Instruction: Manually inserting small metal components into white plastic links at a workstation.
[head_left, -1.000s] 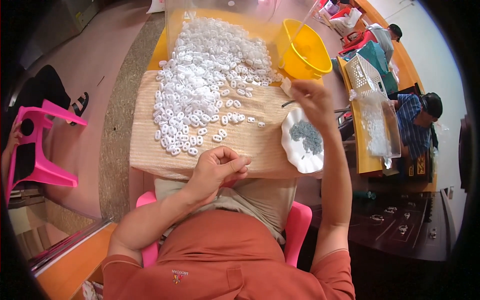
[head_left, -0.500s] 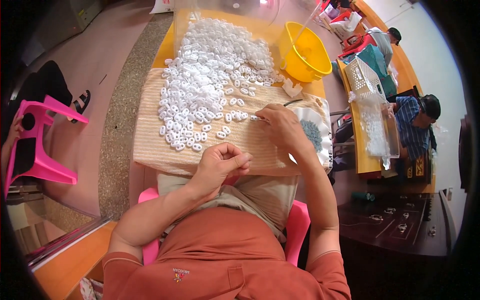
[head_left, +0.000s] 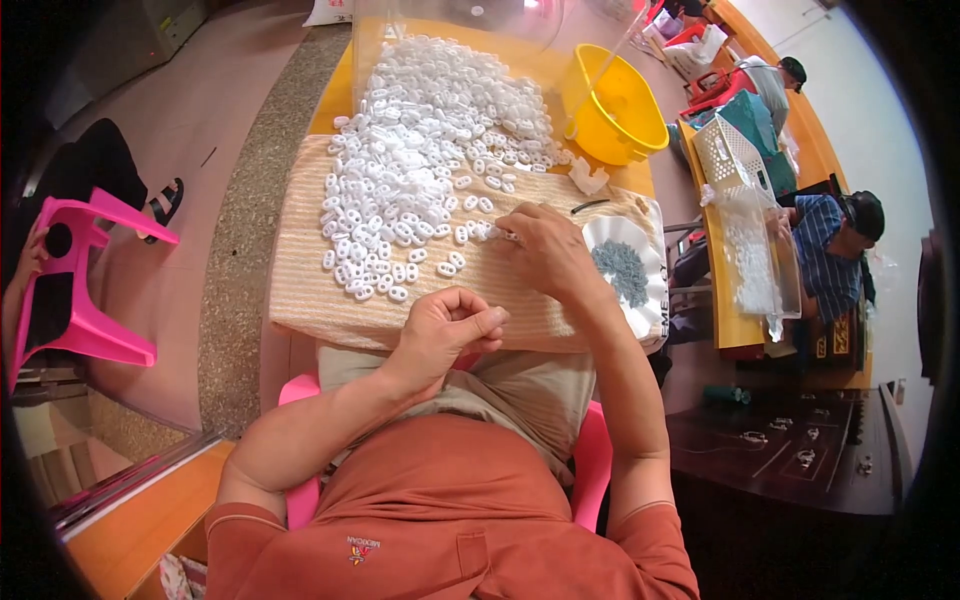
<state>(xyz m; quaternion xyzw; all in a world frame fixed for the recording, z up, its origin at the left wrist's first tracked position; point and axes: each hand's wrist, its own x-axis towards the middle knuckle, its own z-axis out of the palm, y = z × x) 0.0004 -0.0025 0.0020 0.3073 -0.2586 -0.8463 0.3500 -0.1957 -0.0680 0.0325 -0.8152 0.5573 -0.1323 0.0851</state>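
White oval pieces with two holes (head_left: 395, 180) lie heaped on a striped cloth (head_left: 330, 310). My right hand (head_left: 548, 250) reaches over the cloth to the right of the heap. Its thumb and fingers are closed at one of several loose white oval pieces (head_left: 483, 231), which the fingertips partly cover. Nearer my body, my left hand (head_left: 445, 335) hovers above the cloth's front edge, thumb pressed against curled fingers. Whatever is in that pinch is hidden. A white fluted dish (head_left: 647, 308) of small grey-blue parts (head_left: 620, 272) sits beside my right wrist.
A yellow tub (head_left: 640, 140) stands at the back right, near a clear plastic box (head_left: 440, 25) behind the heap. A dark thin tool (head_left: 590, 205) and a crumpled pale scrap (head_left: 588, 177) lie near the dish. Co-workers sit at a table (head_left: 740, 320) farther right; a pink chair (head_left: 100, 300) stands left.
My right hand has moved slightly left, its fingertips now among the loose white pieces at the heap's edge. My left hand keeps its pinch. The whole view has shifted slightly.
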